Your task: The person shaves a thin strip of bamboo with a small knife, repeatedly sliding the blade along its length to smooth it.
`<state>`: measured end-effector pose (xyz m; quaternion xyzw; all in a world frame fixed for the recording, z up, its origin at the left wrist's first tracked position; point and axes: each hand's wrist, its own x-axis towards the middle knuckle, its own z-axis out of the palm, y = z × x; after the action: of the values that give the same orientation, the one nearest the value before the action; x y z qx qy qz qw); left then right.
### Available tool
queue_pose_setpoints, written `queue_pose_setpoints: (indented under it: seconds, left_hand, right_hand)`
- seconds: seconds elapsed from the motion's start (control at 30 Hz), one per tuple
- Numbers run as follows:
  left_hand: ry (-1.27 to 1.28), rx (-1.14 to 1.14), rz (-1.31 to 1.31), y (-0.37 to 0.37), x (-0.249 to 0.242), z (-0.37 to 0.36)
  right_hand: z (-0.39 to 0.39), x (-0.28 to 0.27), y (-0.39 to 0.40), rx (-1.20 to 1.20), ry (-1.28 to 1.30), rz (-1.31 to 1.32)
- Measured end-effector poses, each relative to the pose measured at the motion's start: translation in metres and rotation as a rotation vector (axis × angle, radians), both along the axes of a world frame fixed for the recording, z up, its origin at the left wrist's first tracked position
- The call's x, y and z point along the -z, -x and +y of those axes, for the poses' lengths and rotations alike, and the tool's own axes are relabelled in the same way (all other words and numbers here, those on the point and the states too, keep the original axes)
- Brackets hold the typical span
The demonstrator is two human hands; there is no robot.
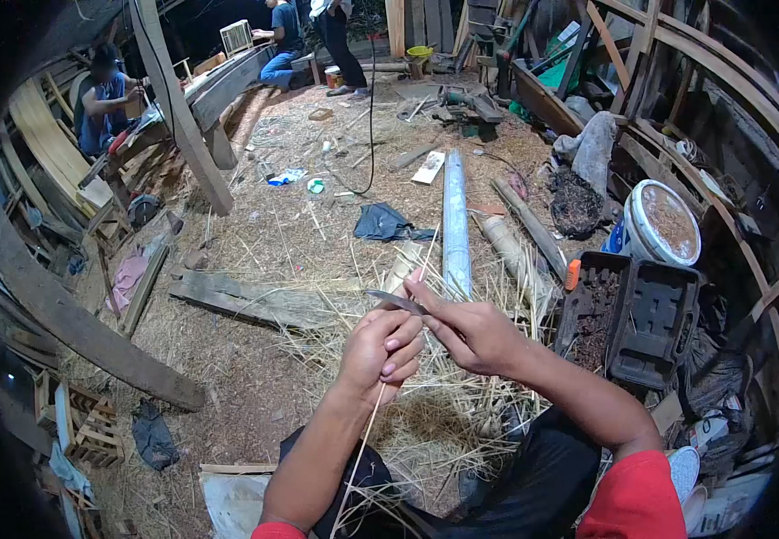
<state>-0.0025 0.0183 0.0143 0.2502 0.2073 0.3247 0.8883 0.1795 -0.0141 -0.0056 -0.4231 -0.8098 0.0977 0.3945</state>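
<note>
My left hand (382,349) is closed around a thin pale bamboo strip (359,460), which runs from my lap up through the fist. Above the fist, the strip's far end (430,247) sticks out past the fingers. My right hand (466,331) is closed on a knife, pinching it near the base of the blade. The dark knife blade (393,300) points left and lies across the strip, just over my left knuckles. Its handle is hidden in the hand. Straw-like shavings (425,422) are piled between my legs.
A grey pipe (456,225) and a wooden plank (255,300) lie ahead. To the right are an open black case (655,323), an orange-handled tool (573,275) and a white bucket (663,225). Several people work at the back; a slanted post (181,108) stands left.
</note>
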Motion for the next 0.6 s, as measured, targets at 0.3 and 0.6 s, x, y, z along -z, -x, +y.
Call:
queue_pose_setpoints:
  seconds: [0.3,0.6]
  left_hand:
    - [-0.004,0.046,-0.082,0.003,0.004,0.000]
    - [-0.180,0.040,0.005,-0.001,-0.003,0.000]
  right_hand:
    - [-0.003,-0.007,-0.009,0.096,0.034,-0.102]
    - [0.017,-0.004,-0.042,0.311,0.353,0.437]
